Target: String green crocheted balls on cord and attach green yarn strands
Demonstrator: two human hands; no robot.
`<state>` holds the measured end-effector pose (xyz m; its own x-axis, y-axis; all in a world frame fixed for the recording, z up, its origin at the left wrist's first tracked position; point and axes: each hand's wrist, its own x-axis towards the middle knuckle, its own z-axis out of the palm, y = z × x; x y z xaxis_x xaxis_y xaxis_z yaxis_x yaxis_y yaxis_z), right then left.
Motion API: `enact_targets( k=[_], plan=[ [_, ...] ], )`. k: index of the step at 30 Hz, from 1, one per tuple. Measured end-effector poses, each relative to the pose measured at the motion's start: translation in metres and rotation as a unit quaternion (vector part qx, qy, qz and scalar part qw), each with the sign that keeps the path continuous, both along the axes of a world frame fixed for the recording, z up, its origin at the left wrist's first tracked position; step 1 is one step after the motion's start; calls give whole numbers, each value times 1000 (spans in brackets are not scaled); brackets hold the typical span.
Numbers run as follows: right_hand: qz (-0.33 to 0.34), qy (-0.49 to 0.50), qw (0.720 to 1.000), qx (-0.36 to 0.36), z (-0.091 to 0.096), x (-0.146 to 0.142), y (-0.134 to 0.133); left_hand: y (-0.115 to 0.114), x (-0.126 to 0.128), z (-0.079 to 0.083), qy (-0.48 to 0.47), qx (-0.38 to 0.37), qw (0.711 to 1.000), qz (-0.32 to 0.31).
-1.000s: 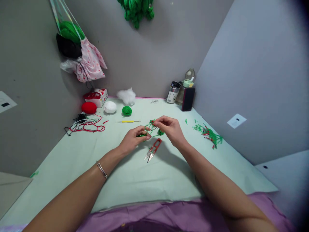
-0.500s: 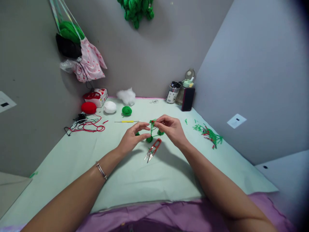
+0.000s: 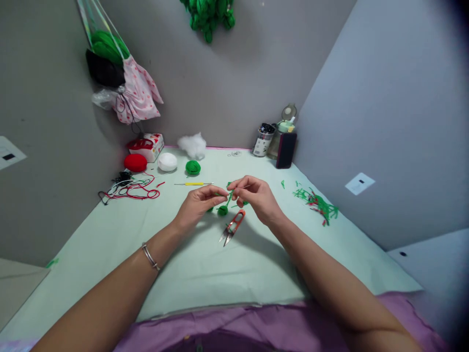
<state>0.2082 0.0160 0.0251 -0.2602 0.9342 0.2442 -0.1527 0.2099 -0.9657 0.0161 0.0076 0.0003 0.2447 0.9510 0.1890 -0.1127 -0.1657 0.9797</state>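
Note:
My left hand (image 3: 200, 205) is closed, thumb and forefinger pinched on a green crocheted piece. From it green cords run down to small round green balls, one of which is this ball (image 3: 222, 210) below my fingertips. Close by on the right, my right hand (image 3: 257, 196) has its fingers curled and pinched on the same piece near its green cord (image 3: 230, 197). A thin light line shows at the right fingertips, too fine to name. Orange-handled thread snips (image 3: 234, 225) lie on the table just below both hands.
A yellow-handled crochet hook (image 3: 194, 184) lies beyond my left hand. Behind it sit green yarn (image 3: 192, 167), white yarn (image 3: 167, 162), red yarn (image 3: 135, 163) and white stuffing (image 3: 193, 146). Yarn scraps (image 3: 317, 203) lie right; a phone (image 3: 286, 150) leans at the back.
My left fingers have closed from a spread position onto the green piece. The hanging ball has shifted slightly left, and the piece's red-centred top is now hidden by my right fingers.

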Motion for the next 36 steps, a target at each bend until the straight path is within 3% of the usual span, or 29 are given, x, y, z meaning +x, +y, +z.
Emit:
enact_targets(
  k=[5,9,12,14,17,20,25,31,36],
  plan=[
    [54,23,997,-53,5,5,0,10,-22,7,137,52,988,46],
    [34,2,998,-59,6,7,1,21,-37,-6,322,123,938,-31],
    [2,-6,999,-51,5,7,3,25,-40,-17,388,158,908,-27],
    [-11,-9,999,-39,3,8,4,25,-38,-17,343,128,931,-9],
    [-17,-15,999,-26,1,9,6,22,-34,-5,201,32,979,-3],
    [-14,-27,999,-15,-1,8,5,15,-31,10,65,-41,997,-17],
    [14,-37,999,31,0,4,-1,9,-23,11,-56,-112,985,-114],
    [115,-74,988,65,-2,-2,-7,6,-12,0,-56,-150,973,-168],
    [47,-40,997,53,-3,2,-2,6,-12,-2,-36,-149,976,-156]
  ],
)
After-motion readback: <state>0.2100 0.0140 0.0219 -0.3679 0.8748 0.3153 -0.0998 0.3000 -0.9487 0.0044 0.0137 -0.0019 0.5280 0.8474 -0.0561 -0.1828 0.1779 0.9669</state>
